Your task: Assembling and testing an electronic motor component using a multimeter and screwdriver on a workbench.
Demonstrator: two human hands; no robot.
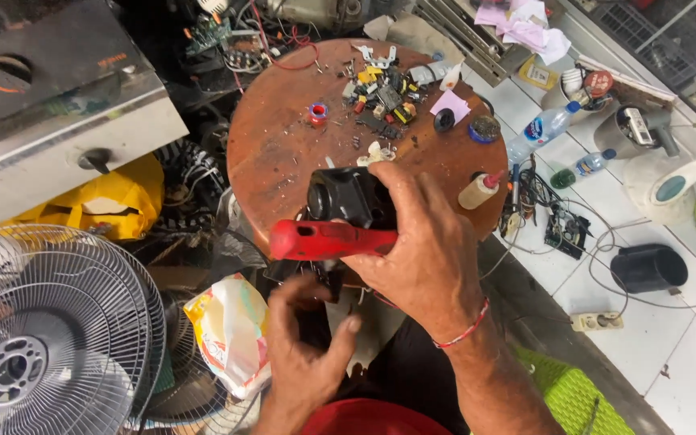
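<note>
Black housing: a boxy black plastic part (348, 197) is sitting at the 6 o'clock edge of the round brown bench (283, 145), under the right hand.
Right hand: the right hand (424, 250) is wrapping closed around a red-handled tool (324, 239), its fingers also pressing over the black housing.
Left hand: the left hand (308, 346) is curling just below, at 6 o'clock of the tool, fingers closing on a dark part that is mostly hidden.
Bench top: small electronic parts (384, 93) are lying scattered toward 12 o'clock, a red tape roll (318, 113) near the centre, a small glue bottle (479, 190) at 3 o'clock.
Surroundings: a fan grille (42, 338) is lying at 8 o'clock, a black cup (648, 267) on the white tiled floor at 3 o'clock.
</note>
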